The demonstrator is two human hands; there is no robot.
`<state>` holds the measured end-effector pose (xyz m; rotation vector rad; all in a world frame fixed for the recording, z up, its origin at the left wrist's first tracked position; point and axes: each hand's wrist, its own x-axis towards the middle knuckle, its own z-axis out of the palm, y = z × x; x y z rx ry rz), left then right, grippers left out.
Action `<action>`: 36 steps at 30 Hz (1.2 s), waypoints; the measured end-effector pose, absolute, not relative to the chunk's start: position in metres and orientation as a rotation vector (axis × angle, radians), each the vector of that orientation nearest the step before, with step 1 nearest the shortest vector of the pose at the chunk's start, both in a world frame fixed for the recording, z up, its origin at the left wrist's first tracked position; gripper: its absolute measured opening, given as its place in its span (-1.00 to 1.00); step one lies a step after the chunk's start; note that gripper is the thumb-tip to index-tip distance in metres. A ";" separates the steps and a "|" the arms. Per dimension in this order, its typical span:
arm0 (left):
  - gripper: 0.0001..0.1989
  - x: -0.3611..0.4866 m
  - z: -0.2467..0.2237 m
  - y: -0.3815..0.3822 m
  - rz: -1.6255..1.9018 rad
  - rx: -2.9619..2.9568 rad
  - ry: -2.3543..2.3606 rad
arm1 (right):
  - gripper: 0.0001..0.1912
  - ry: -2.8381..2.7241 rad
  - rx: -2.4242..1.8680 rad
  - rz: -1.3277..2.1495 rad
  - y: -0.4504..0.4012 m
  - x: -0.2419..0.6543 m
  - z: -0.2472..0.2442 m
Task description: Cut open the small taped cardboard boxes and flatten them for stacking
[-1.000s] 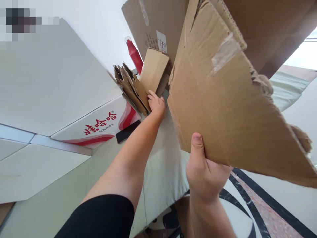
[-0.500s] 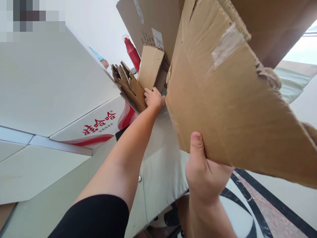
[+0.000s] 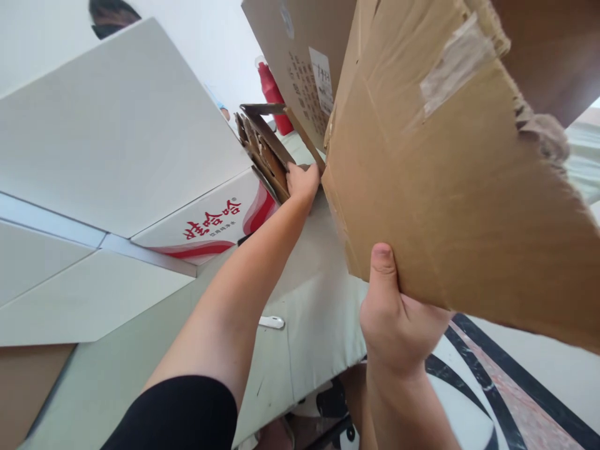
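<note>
My left hand (image 3: 302,181) reaches across the cloth-covered table with its fingers closed round the lower end of a small cardboard box (image 3: 305,139), whose open side now shows. Folded cardboard pieces (image 3: 263,156) stand just left of that hand. My right hand (image 3: 403,325) grips the lower edge of a large, torn-edged cardboard sheet (image 3: 422,187); its thumb lies on the near face and the other fingers are hidden behind. Clear tape (image 3: 454,65) sticks to the sheet's upper part.
A white carton with red print (image 3: 210,219) and white panels (image 3: 117,137) stand at left. Behind are a red bottle (image 3: 272,87) and a labelled cardboard box (image 3: 300,56). A white-handled object (image 3: 272,322) lies on the table (image 3: 323,300). Someone's head (image 3: 112,15) shows at top left.
The small box has turned in my left hand, from showing its broad face to showing its edges and opening. The view has shifted, uncovering more of the white-handled object and the person's head.
</note>
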<state>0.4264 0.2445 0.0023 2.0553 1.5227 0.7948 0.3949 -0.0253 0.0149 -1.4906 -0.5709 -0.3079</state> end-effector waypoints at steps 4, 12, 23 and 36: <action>-0.45 0.412 0.009 0.232 0.777 1.929 1.615 | -0.67 -0.576 -1.477 -0.344 -0.025 0.392 0.013; -0.49 0.403 0.012 0.204 0.802 1.881 1.603 | -0.73 -0.702 -1.399 -0.366 0.001 0.403 -0.012; -0.48 0.362 -0.005 0.148 1.117 1.919 1.175 | -0.61 -0.588 -1.468 0.259 0.022 0.402 -0.037; -0.53 0.322 -0.006 0.064 0.996 1.910 0.706 | -0.44 -0.725 -1.311 0.425 0.032 0.392 -0.043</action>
